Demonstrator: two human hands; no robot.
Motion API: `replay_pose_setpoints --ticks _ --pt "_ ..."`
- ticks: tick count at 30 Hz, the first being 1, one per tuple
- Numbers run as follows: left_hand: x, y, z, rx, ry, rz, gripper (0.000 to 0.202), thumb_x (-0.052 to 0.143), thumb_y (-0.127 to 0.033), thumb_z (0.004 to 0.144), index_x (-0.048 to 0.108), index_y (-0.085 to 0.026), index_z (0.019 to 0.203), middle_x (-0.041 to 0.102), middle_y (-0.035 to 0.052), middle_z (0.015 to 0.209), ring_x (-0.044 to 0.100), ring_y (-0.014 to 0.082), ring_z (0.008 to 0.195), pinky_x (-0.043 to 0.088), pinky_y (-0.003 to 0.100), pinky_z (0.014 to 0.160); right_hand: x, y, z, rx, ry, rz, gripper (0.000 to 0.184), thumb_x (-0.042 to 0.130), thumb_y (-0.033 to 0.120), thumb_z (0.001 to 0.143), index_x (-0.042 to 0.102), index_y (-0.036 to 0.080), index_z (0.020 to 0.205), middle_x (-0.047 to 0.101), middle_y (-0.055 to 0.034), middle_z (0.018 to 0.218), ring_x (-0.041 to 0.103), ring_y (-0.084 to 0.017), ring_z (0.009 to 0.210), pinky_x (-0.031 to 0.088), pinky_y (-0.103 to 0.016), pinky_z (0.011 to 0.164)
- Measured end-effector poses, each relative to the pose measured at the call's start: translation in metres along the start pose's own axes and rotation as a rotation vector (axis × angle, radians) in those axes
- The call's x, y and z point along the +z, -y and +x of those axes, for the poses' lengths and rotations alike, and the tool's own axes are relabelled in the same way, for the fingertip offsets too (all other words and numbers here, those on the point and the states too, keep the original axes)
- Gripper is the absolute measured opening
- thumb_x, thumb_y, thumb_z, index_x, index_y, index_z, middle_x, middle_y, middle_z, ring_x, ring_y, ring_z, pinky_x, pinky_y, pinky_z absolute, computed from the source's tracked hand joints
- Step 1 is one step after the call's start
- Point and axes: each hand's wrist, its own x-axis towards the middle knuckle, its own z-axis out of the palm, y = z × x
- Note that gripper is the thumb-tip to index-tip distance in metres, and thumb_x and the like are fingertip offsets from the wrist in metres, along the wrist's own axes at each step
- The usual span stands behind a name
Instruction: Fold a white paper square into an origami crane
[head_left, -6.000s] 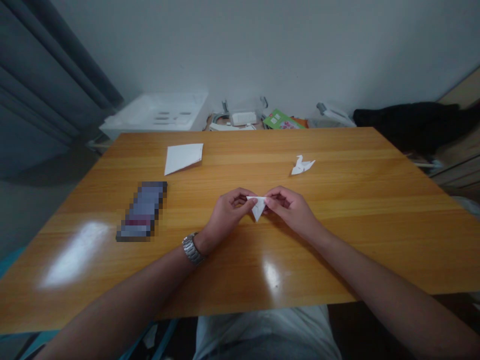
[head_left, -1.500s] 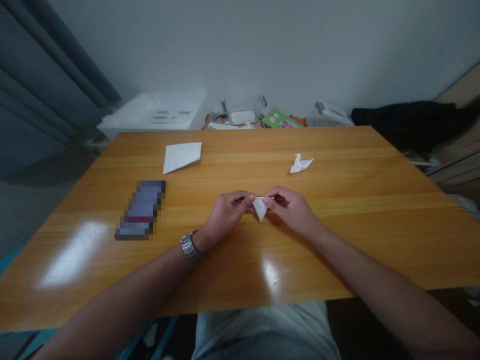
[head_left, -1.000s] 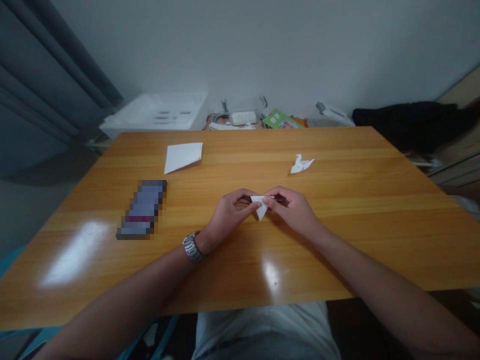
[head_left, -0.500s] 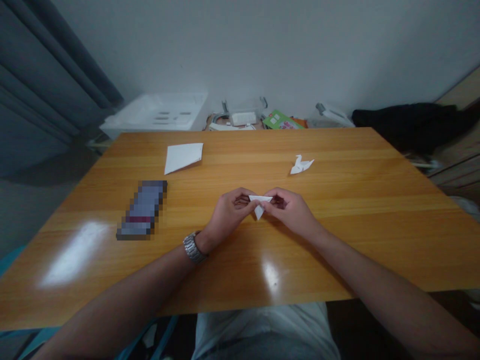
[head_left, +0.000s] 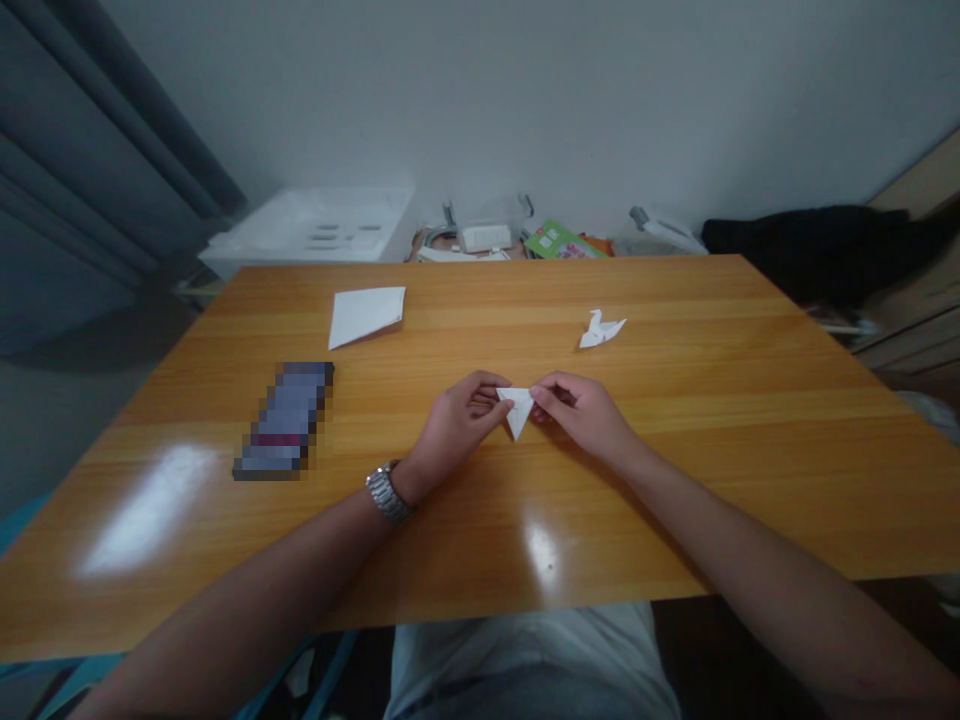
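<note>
A small white folded paper [head_left: 515, 412], triangular with its point toward me, is held between my two hands above the table. My left hand [head_left: 463, 418], with a metal watch [head_left: 387, 492] on the wrist, pinches its left side, thumb on top. At the upper right corner, the thumb and fingers of my right hand [head_left: 581, 410] are closed on the paper's edge. Beyond my right hand stands a white folded paper bird [head_left: 601, 329]. The fingers under the paper are partly hidden.
On the wooden table [head_left: 465, 540], a white paper sheet [head_left: 366, 316] lies at the back left, with a blurred-out phone [head_left: 285, 420] nearer to me. Past the far edge are a white plastic tray [head_left: 315, 225], a green booklet [head_left: 559, 241] and a dark cloth [head_left: 817, 240].
My right thumb has moved from the middle of the folded paper to its upper right corner, uncovering more of its face. My left hand has barely shifted.
</note>
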Motion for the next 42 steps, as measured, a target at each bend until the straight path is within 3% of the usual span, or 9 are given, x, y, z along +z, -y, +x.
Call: replay_pose_setpoints --ticks 5,10,17,24,42 --pt "-0.007 -0.001 0.001 0.288 0.058 0.457 0.028 0.062 -0.026 0.096 0.064 -0.019 0.123 0.066 0.0104 0.123 0.063 0.0224 0.116 0.051 0.041 0.106 -0.007 -0.006 0.005 -0.087 -0.024 -0.307 0.028 0.059 0.043 0.097 0.071 0.020 0.086 0.073 -0.0030 0.079 0.064 -0.018 0.070 0.046 -0.031 0.067" --pt "-0.012 0.001 0.000 0.429 0.245 0.723 0.033 0.053 -0.027 0.102 0.062 -0.018 0.132 0.063 0.0113 0.131 0.058 0.0250 0.121 0.048 0.044 0.110 -0.009 -0.010 0.010 -0.231 -0.057 -0.528 0.022 0.062 0.032 0.097 0.074 0.019 0.084 0.070 -0.0042 0.080 0.061 -0.019 0.075 0.044 -0.031 0.070" --pt "-0.012 0.000 -0.004 0.438 0.320 0.912 0.046 0.054 -0.036 0.102 0.055 -0.015 0.142 0.059 0.0131 0.138 0.055 0.0273 0.128 0.043 0.044 0.114 -0.011 -0.020 0.015 -0.271 -0.061 -0.564 0.012 0.067 0.026 0.094 0.076 0.018 0.092 0.068 -0.0053 0.085 0.062 -0.020 0.079 0.049 -0.033 0.074" --pt "-0.013 -0.001 -0.004 0.413 0.292 1.002 0.052 0.051 -0.041 0.103 0.051 -0.009 0.145 0.057 0.0156 0.141 0.051 0.0288 0.132 0.040 0.043 0.116 -0.007 -0.017 0.009 -0.413 0.046 -0.697 0.030 0.057 0.033 0.101 0.073 0.020 0.122 0.061 -0.0105 0.100 0.059 -0.025 0.096 0.051 -0.040 0.088" --pt "-0.005 -0.007 -0.009 0.379 0.314 1.019 0.050 0.051 -0.036 0.103 0.045 -0.013 0.148 0.055 0.0136 0.144 0.055 0.0274 0.128 0.046 0.042 0.111 -0.011 -0.016 0.006 -0.402 0.098 -0.805 0.038 0.051 0.039 0.103 0.070 0.021 0.130 0.056 -0.0102 0.098 0.055 -0.024 0.092 0.049 -0.040 0.086"
